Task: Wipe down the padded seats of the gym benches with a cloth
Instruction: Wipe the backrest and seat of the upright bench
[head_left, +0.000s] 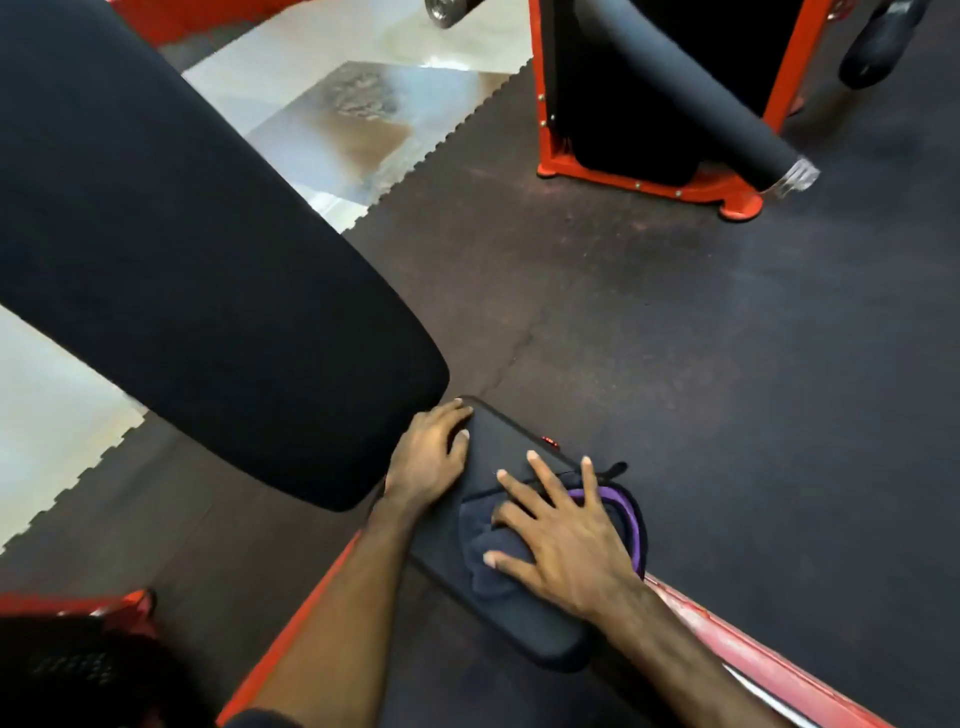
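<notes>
Backrest (197, 270): the large black pad running from 10 o'clock toward centre, its lower end overhanging the seat's far left corner. Floor (675, 338): dark rubber matting, with pale tiles at 11 o'clock and a second red-framed machine (649, 176) at 1 o'clock. Seat (498, 452): small black pad at 6 o'clock on a red frame (753, 654).

Right hand (566, 540): fingers spread, palm pressing flat on the cloth (488, 556), a dark bunched rag with a purple-edged part (626, 506) hanging past the seat's 3 o'clock edge. Left hand (431, 457): flat on the seat's far left corner with its fingers curled loosely, gripping nothing; the two hands lie near each other but apart.

Likely hazards: the overhanging part of the cloth may slip off the edge on an outward stroke, since only the palm pins it; the bunched folds may skip patches of padding; the strip beneath the left hand and under the backrest's lip may go unwiped.
</notes>
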